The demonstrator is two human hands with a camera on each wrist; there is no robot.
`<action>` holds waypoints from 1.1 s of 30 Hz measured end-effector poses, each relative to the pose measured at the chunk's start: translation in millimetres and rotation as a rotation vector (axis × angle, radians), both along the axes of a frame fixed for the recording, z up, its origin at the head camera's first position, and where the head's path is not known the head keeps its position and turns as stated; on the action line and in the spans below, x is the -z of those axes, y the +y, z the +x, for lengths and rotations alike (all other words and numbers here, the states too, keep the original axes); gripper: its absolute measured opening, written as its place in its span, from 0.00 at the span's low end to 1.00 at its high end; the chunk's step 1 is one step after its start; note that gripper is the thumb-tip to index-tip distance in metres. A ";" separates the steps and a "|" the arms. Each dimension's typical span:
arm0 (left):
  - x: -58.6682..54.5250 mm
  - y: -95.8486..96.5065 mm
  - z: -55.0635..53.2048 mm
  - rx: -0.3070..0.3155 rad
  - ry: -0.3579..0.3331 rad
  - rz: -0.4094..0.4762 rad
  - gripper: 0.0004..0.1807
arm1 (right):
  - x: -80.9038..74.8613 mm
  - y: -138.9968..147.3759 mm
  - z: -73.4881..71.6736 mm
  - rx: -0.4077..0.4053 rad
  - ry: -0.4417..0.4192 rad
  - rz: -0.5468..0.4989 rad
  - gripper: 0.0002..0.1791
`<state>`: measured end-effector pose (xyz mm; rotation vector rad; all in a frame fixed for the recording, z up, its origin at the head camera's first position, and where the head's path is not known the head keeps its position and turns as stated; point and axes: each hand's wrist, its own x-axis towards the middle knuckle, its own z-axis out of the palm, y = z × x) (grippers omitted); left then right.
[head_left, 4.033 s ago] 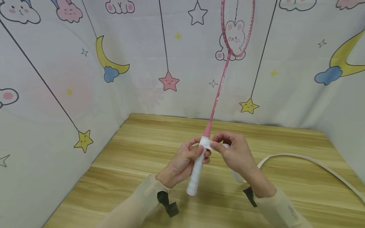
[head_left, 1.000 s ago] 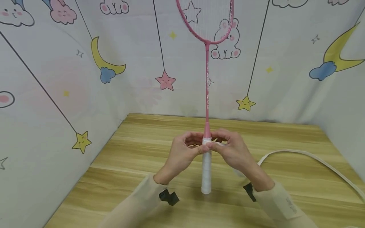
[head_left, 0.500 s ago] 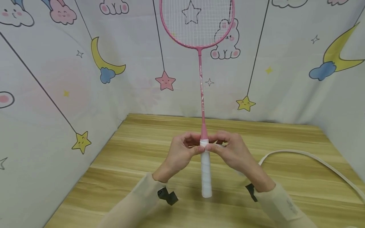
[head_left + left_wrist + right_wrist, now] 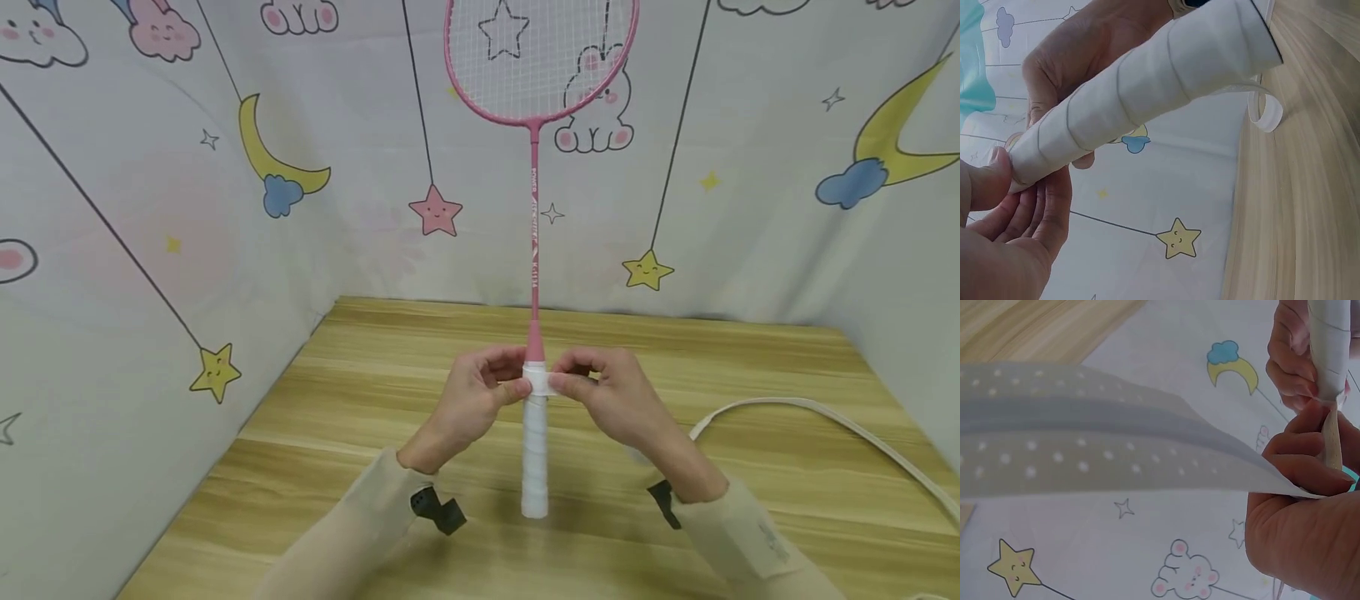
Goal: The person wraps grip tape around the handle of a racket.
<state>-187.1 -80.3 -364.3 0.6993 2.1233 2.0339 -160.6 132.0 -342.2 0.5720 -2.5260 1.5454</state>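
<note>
A pink badminton racket stands nearly upright over the table, its head cut off by the top of the head view. White grip tape spirals around its handle. My left hand holds the handle's upper end, thumb in front and fingers behind. Just right of the handle, my right hand pinches the loose grip tape, a short stretch of which runs taut from the handle to these fingers. In the right wrist view the tape's tail is wide, with pale dots and a grey raised stripe along it.
The tape's pale tail arcs across the wooden table to the right. A white cloth printed with stars, moons and bears hangs behind the table and along the sides. A black strap piece hangs at my left cuff.
The racket has come from a rightward tilt to nearly upright and turned, so its string face shows. My right hand has drawn slightly off the handle, stretching the tape.
</note>
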 end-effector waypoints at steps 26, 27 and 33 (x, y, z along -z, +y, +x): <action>1.9 -10.3 -2.7 0.174 0.069 -0.021 0.24 | 14.4 3.5 -10.7 -0.203 -0.190 -0.198 0.15; 1.1 -10.3 -2.1 0.175 0.079 -0.033 0.22 | 14.5 3.4 -10.4 -0.192 -0.187 -0.204 0.14; -1.8 -6.7 1.6 0.119 0.069 -0.039 0.24 | 12.6 -2.5 -8.0 -0.079 -0.164 -0.208 0.13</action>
